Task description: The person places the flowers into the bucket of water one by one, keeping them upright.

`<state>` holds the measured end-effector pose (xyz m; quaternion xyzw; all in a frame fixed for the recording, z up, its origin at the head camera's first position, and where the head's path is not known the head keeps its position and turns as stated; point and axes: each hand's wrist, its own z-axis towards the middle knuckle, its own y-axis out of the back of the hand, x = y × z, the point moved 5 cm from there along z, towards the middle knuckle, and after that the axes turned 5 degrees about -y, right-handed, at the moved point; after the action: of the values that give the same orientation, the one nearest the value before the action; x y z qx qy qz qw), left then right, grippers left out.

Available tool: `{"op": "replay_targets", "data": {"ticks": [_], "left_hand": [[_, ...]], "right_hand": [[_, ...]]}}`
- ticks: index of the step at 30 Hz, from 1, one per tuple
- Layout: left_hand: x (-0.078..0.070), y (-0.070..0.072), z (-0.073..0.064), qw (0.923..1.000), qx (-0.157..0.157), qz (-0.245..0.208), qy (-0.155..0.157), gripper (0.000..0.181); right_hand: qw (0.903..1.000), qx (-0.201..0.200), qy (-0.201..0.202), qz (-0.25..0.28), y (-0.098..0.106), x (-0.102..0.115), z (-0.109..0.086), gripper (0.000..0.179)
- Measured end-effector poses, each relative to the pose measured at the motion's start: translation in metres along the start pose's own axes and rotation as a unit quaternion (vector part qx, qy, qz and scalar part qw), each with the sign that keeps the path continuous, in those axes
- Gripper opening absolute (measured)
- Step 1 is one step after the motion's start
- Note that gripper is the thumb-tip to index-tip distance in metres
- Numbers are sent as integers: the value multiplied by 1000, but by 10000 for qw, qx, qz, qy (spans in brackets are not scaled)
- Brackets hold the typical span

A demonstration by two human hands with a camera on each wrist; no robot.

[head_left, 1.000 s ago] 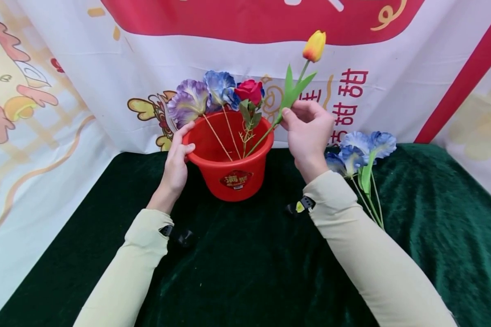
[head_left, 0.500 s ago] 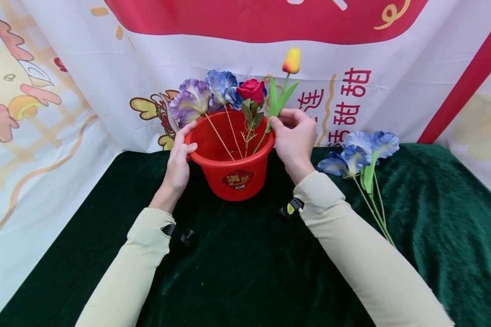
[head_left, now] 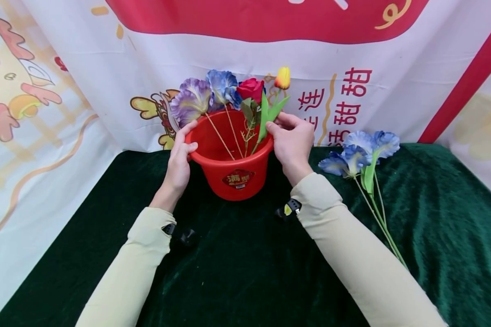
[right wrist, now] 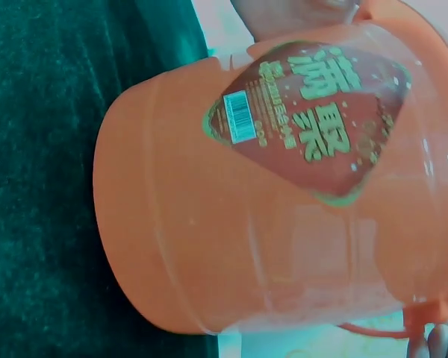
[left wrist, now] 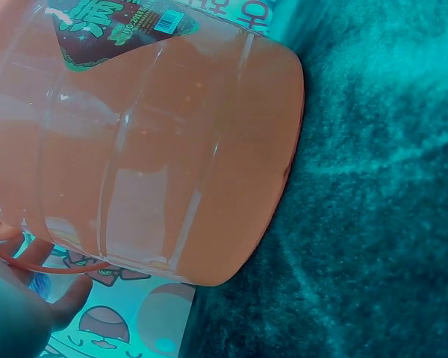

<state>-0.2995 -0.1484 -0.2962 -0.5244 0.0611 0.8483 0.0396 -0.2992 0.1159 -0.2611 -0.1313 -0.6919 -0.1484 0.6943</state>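
Observation:
A red plastic bucket [head_left: 209, 171] stands on the dark green cloth. My left hand [head_left: 176, 168] grips its left rim, thumb toward the front; in the left wrist view those fingers [left wrist: 73, 300] are by the bucket's handle. My right hand [head_left: 293, 143] pinches an artificial yellow-orange tulip [head_left: 283, 78] by its leafy stem, over the right rim. The lower stem is inside the bucket. A purple ruffled flower [head_left: 191, 99], a blue ruffled flower [head_left: 221, 85] and a red rose [head_left: 251, 89] lean in the bucket, stems inside. The right wrist view shows the bucket's label [right wrist: 313, 119].
To the right, several blue ruffled flowers [head_left: 358, 152] with long stems and a green leaf lie on the green cloth [head_left: 237, 263]. A printed white and red curtain [head_left: 212, 52] hangs right behind the bucket.
My right hand has moved left and slightly down, and the tulip has sunk lower into the bucket beside the rose. The left hand stays on the rim; the bucket has not visibly moved.

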Motion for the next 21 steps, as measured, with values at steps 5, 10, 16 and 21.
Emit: {"op": "replay_targets", "data": {"ticks": [5,10,16,21], "left_hand": [[-1,0,0,10000,-14,7,4,62],[-1,1,-2,10000,-6,39,40,62],[-3,4,-2,10000,-78,-13,-7,61],[-3,1,-1,10000,7,-21,41,62]], "right_hand": [[9996,144,-74,237,15,-7,2,35],[9988,134,71,470,37,-9,2,32],[9994,157,-84,281,70,-11,5,30],[9995,210,19,239,110,-13,11,26]]}}
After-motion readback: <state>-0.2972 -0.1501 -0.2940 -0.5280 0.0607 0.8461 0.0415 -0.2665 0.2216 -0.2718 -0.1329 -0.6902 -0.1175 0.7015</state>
